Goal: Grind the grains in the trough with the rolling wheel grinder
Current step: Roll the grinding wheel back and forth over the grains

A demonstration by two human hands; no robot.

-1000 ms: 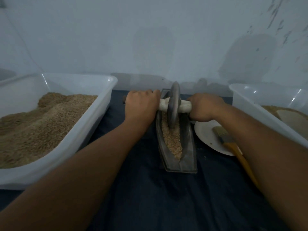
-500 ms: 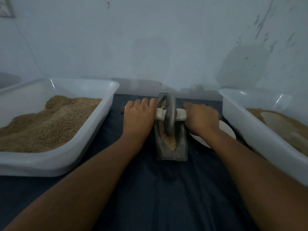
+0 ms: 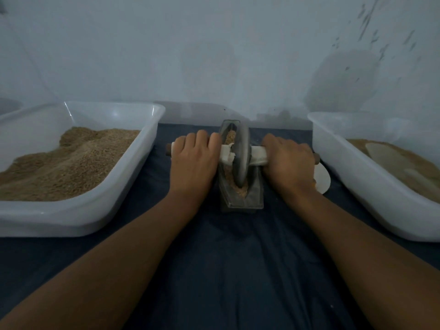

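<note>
A narrow dark metal trough (image 3: 256, 197) lies lengthwise on the dark cloth at centre, with tan grains (image 3: 240, 190) inside. A grey rolling wheel (image 3: 241, 153) stands upright in it, around the middle of its length. A white-wrapped axle handle (image 3: 258, 157) runs through the wheel. My left hand (image 3: 194, 160) grips the left end of the handle. My right hand (image 3: 287, 161) grips the right end. Both sets of fingers curl over the bar.
A large white tub (image 3: 133, 182) of tan grain sits at left. Another white tub (image 3: 352, 177) with ground meal is at right. A white plate (image 3: 322, 181) peeks out behind my right wrist. A pale wall stands close behind the trough.
The wheel has rolled from the trough's far end back toward its middle, both hands moving with it. The view has shifted, hiding the brush and most of the plate.
</note>
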